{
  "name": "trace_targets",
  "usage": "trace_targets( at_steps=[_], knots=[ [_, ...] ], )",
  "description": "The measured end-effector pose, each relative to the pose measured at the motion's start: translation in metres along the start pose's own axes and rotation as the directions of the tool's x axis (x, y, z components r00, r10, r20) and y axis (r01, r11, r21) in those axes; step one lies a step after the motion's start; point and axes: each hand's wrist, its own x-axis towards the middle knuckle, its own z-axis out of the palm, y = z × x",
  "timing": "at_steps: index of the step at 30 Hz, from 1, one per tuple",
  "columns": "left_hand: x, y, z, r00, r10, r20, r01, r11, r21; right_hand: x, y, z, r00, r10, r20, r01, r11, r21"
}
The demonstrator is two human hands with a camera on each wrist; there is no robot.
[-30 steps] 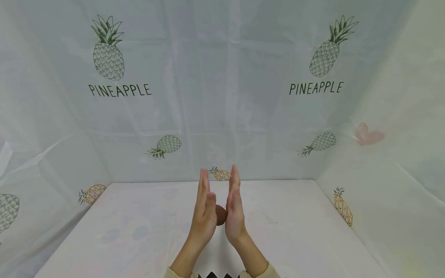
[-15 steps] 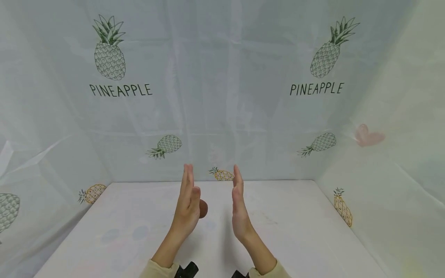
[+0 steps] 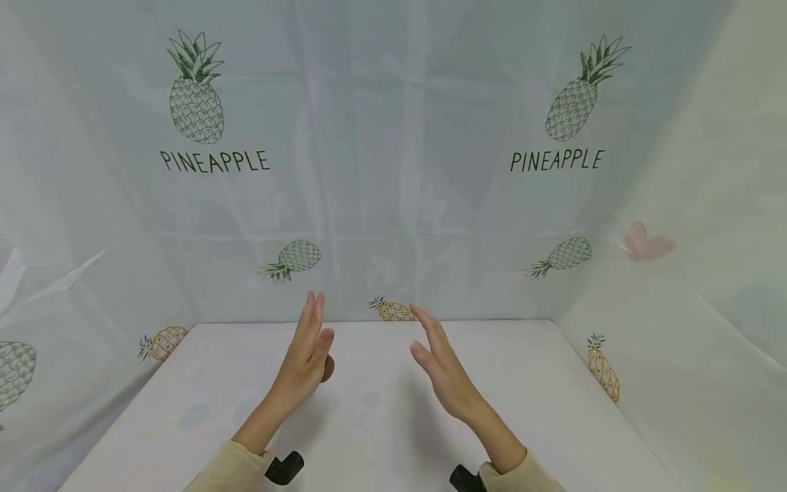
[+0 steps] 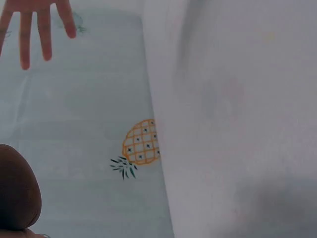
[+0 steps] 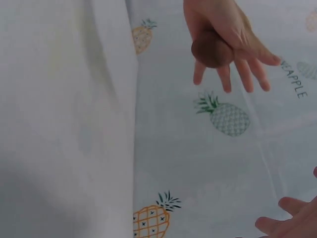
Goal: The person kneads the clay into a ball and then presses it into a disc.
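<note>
My left hand (image 3: 299, 365) is raised over the white table, its fingers straight. At its palm sits a smooth brown egg-shaped object (image 3: 328, 369), mostly behind the thumb in the head view. The right wrist view shows this rounded object (image 5: 212, 49) against the palm, with the fingers spread below it and the thumb out to the side. In the left wrist view the object (image 4: 19, 191) fills the lower left corner. Apart from it, to the right, my right hand (image 3: 451, 383) hovers with fingers extended and holds nothing, its palm facing the left hand.
The white table (image 3: 375, 437) ends at a back sheet (image 3: 369, 171) printed with pineapples. Similar sheets hang at the left (image 3: 74, 239) and right (image 3: 707, 307). Black wrist devices sit at both cuffs, the left device (image 3: 285, 468) and the right device (image 3: 465, 478).
The hands have moved apart from nearly together around the brown object. The left hand went left with the object at its palm; the right hand shifted right and tilted inward.
</note>
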Motion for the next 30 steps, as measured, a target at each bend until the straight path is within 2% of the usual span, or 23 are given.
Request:
trace_targets(
  at_steps=[7,13,22,30],
  knots=[
    [-0.001,-0.015,-0.018,0.998,-0.031,0.048,0.026,0.994,0.107,-0.009,0.012,-0.012,1.000,-0.010,0.029,0.014,0.989,-0.147],
    [-0.004,-0.033,-0.028,0.995,-0.061,0.084,0.042,0.974,0.221,-0.017,0.022,-0.018,0.999,0.007,0.037,0.002,0.972,-0.235],
    [-0.014,-0.057,-0.033,0.980,-0.136,0.148,0.075,0.930,0.361,-0.026,0.034,-0.021,0.997,0.063,0.039,-0.049,0.954,-0.295],
    [-0.030,-0.079,-0.035,0.956,-0.224,0.189,0.114,0.879,0.462,-0.035,0.045,-0.020,0.990,0.135,0.044,-0.116,0.946,-0.303]
  ],
)
